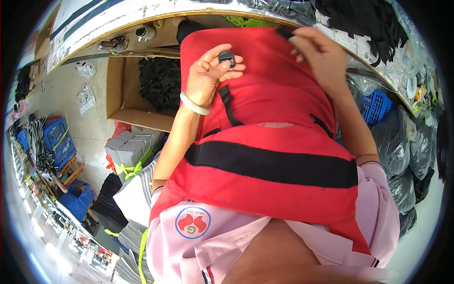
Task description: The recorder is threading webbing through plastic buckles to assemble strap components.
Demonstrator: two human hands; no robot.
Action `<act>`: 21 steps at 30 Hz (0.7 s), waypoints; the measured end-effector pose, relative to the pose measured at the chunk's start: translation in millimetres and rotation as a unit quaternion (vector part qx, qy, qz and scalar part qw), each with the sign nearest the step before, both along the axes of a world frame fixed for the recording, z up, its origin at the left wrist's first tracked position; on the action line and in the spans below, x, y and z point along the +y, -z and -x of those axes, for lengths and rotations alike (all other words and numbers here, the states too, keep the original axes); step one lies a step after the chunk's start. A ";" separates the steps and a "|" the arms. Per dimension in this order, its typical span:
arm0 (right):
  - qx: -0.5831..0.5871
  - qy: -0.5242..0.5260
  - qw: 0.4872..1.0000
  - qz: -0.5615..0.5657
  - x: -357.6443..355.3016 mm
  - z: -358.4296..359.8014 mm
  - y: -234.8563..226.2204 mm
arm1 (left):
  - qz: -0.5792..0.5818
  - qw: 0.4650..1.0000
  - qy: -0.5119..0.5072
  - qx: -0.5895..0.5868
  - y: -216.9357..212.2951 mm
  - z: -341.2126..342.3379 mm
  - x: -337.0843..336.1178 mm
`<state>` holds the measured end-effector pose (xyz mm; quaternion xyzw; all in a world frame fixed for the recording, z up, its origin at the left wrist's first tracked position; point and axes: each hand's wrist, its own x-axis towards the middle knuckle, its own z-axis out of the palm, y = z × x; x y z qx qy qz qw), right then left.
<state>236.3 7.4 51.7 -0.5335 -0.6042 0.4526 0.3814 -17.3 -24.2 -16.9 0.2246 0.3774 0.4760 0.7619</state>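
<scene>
My left hand (pixel 208 75), a pale bangle (pixel 194 104) on its wrist, is raised over the red apron (pixel 265 104) on my lap. A small black plastic buckle piece (pixel 226 57) is pinched between its thumb and fingers. To the right, near the table edge, my right hand (pixel 321 54) has its fingers closed at a small dark piece (pixel 285 32); blur hides its exact kind. Below my left hand a narrow black strap (pixel 229 106) lies on the apron, whose wide black band (pixel 269 163) crosses my waist.
The table (pixel 109 28) curves across the far side, with a heap of black straps (pixel 364 23) at its right. Left of my lap stand a cardboard box (pixel 120 87) of black pieces and stacked grey sheets (pixel 135 146). A blue crate (pixel 376 106) and filled plastic bags (pixel 395 142) are at right.
</scene>
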 end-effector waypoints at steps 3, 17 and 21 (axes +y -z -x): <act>0.014 -0.095 0.990 0.105 -9.0 28.6 12.2 | -0.027 0.995 0.030 0.092 -0.6 -8.3 0.5; 0.051 -0.185 0.963 0.187 -1.1 63.0 29.2 | -0.012 0.995 -0.032 -0.096 10.5 8.0 -3.7; 0.046 -0.154 0.967 0.199 3.3 58.0 25.9 | 0.001 0.998 -0.061 -0.007 8.3 2.1 -1.1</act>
